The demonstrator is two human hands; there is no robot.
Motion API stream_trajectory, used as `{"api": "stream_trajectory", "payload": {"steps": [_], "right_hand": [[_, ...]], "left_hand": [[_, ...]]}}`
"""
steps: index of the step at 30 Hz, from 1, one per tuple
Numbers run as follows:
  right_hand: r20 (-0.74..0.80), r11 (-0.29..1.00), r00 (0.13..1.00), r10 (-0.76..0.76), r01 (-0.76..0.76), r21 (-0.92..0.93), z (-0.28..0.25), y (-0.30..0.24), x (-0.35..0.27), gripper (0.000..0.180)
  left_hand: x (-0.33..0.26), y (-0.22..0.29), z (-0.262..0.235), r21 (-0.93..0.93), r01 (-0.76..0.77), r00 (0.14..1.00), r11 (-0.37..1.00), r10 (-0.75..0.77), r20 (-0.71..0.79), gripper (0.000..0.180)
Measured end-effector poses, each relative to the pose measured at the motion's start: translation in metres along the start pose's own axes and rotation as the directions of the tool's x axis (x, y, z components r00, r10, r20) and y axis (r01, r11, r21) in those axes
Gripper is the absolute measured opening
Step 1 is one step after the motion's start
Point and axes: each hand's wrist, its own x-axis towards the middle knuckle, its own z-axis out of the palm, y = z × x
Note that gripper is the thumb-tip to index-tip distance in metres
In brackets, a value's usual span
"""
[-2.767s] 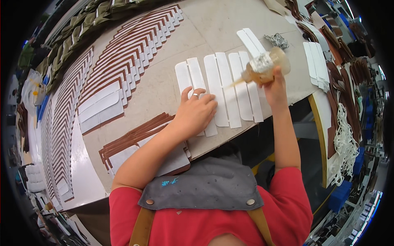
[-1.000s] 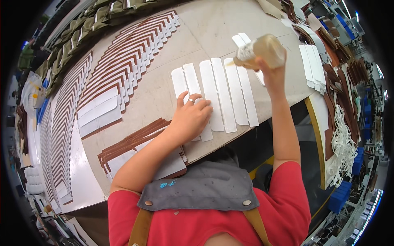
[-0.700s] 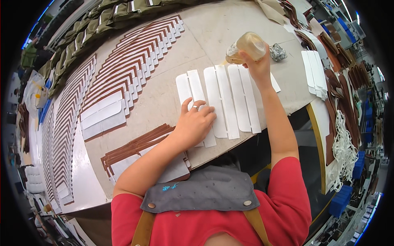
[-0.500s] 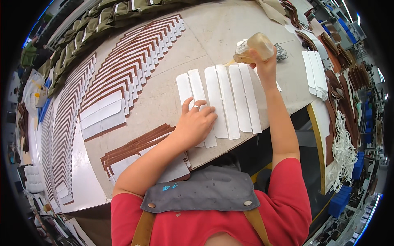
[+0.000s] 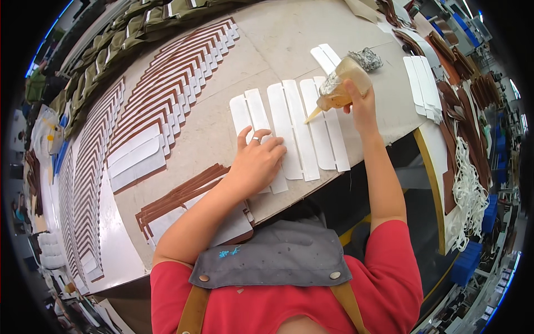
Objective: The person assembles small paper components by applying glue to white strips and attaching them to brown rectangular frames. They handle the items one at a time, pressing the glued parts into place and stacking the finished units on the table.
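Glue bottle over white strips

Right hand (image 5: 361,106) at about one o'clock in the head view, fingers wrapped tight round a squeeze bottle (image 5: 342,83) of amber liquid, tilted, nozzle aimed down toward seven o'clock. Nozzle tip just over the row of white strips (image 5: 295,131); actual contact impossible to tell. Left hand (image 5: 257,164) near centre, spread flat, palm down, pressing on the near ends of the leftmost strips, gripping nothing; a ring on one finger. Strips side by side, long edges touching or nearly so, lined up across the beige table (image 5: 267,44), near ends close to its front edge.

More white strips (image 5: 425,86) in a small fan at two o'clock, well apart from the worked row. Crumpled grey wad (image 5: 367,57) just beyond the bottle at one o'clock. Long fanned rows of brown-edged pieces (image 5: 172,89) from eleven o'clock down round to eight. Stack of brown and white pieces (image 5: 183,209) at seven o'clock, partly under the left forearm. Tangle of white cord (image 5: 467,195) at four o'clock. Red shirt and grey apron bib (image 5: 272,259) at six o'clock.
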Motion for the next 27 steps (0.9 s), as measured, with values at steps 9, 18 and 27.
{"api": "stream_trajectory", "payload": {"steps": [9,18,27], "right_hand": [[0.072,0.997,0.994,0.077,-0.078,0.007,-0.024,0.001,-0.057,0.052],[-0.048,0.901,0.995,0.09,-0.061,0.429,-0.031,-0.008,-0.05,0.052],[-0.129,0.982,0.974,-0.186,0.19,0.014,-0.023,0.009,0.05,0.037]], "left_hand": [[0.0,0.003,0.0,0.037,-0.002,1.0,0.999,0.002,-0.01,0.015],[0.009,0.002,-0.011,0.027,-0.006,0.994,1.0,0.003,0.106,0.014],[0.045,0.034,-0.006,0.0,-0.104,0.989,0.995,0.103,0.107,0.021]]}}
